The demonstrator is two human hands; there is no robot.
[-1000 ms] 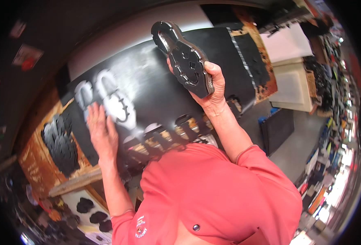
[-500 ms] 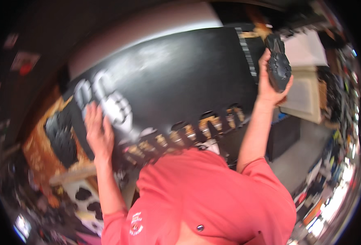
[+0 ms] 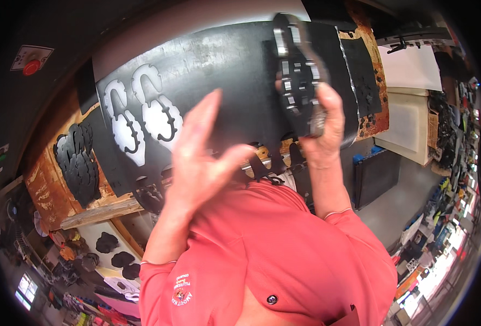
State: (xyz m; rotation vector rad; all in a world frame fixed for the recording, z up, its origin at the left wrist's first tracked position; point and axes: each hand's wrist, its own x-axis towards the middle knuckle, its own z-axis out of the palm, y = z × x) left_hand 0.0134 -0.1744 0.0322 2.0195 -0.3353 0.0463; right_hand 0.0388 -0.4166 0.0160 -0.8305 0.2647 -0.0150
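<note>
My right hand (image 3: 327,119) grips a sole-shaped metal cutting die (image 3: 300,76) with several small openings, smeared by motion. The die is tilted over the right part of a black sheet (image 3: 219,60); I cannot tell whether it touches. My left hand (image 3: 200,152) is over the sheet's near middle, thumb and fingers spread, with nothing in it. On the sheet's left side two sole-shaped cut-outs show white beneath, a right one (image 3: 156,117) and a left one (image 3: 123,130). Along the sheet's near edge are more cut gaps, partly hidden by my arms.
Black cut pieces (image 3: 80,168) lie piled on the rusty surface at the left, beside a wooden strip (image 3: 102,213). More black pieces (image 3: 122,259) rest on a pale surface at lower left. A red button (image 3: 31,67) is at upper left. Right stands a pale block (image 3: 395,125).
My right hand has brought the die leftward from beyond the sheet's right edge to over the sheet. My left hand has moved right, away from the cut-outs.
</note>
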